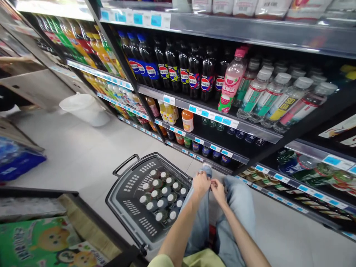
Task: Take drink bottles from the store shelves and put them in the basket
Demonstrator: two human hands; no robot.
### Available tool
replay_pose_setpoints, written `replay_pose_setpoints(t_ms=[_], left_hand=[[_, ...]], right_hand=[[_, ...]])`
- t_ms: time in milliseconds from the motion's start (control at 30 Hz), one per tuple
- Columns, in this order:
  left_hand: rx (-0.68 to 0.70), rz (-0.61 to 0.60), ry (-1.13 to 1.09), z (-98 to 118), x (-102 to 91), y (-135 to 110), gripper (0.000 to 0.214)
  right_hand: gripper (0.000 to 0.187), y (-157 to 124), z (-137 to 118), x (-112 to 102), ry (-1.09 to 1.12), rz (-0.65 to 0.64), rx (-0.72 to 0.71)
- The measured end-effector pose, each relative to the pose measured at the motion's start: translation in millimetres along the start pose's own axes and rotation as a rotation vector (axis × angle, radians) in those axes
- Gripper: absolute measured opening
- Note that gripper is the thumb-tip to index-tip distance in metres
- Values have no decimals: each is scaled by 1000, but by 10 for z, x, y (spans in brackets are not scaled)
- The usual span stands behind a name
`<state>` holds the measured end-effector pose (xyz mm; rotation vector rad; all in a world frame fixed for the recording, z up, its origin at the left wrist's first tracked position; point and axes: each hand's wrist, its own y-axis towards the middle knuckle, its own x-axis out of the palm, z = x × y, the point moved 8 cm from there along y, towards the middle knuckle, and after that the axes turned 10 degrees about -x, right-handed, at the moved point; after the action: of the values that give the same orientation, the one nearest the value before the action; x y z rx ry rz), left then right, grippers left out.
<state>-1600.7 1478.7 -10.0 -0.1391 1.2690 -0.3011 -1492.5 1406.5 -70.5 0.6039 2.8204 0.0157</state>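
My left hand (202, 183) rests at my bent knee in light blue jeans (199, 215), its fingers curled together. Beside it, my right hand (218, 190) has its thumb and fingertips pinched close to the left fingertips. Whatever lies between the fingers, if anything, is too small to make out. Left of my legs stands a dark grey shopping basket (126, 222) on the floor. Inside it are several white-capped bottles (162, 198) standing upright in rows. Neither hand touches the basket or the shelves.
Ahead, a shelf rack (211, 119) holds several dark cola bottles (194, 74), a pink bottle (232, 79) and clear bottles (257, 92). At left stand a white bucket (83, 107), blue-wrapped packs (20, 159) and a display of green boxes (41, 237).
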Motion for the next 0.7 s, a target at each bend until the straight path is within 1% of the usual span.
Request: replay_pose_setpoints(t_ms=[167,233,267,333,400,467,533,600,633,700], left_hand=[[21,-3,-43,-20,36,3,26],[27,-7,-67,-33,43,2,26],[27,-8,-78,-41,45,2,26],[29,-12,-91,-52,44,5,27],[30,-23,-93,-52,44,12,29],[33,-37,-88,-39,38,23,30],[41,-45,-77,-17,20,33,30],[45,-49,-69,-2,-4,41,30],[44,-51,-66,0,-13,44,30],[41,-52,-68,-1,-27,47,30]], right_hand=[[27,-17,9,19,-86,-50,-20],[25,75,3,-27,-109,-61,-36],[26,166,-17,-72,-120,-57,-50],[36,447,-114,-208,-146,-30,-87],[45,843,-306,-405,-189,27,-132],[48,1292,-642,-636,-344,108,-241],[53,1726,-1037,-841,-525,177,-356],[54,2109,-1390,-1000,-721,214,-428],[53,2277,-1524,-1085,-814,238,-428],[50,2561,-1691,-1293,-960,295,-353]])
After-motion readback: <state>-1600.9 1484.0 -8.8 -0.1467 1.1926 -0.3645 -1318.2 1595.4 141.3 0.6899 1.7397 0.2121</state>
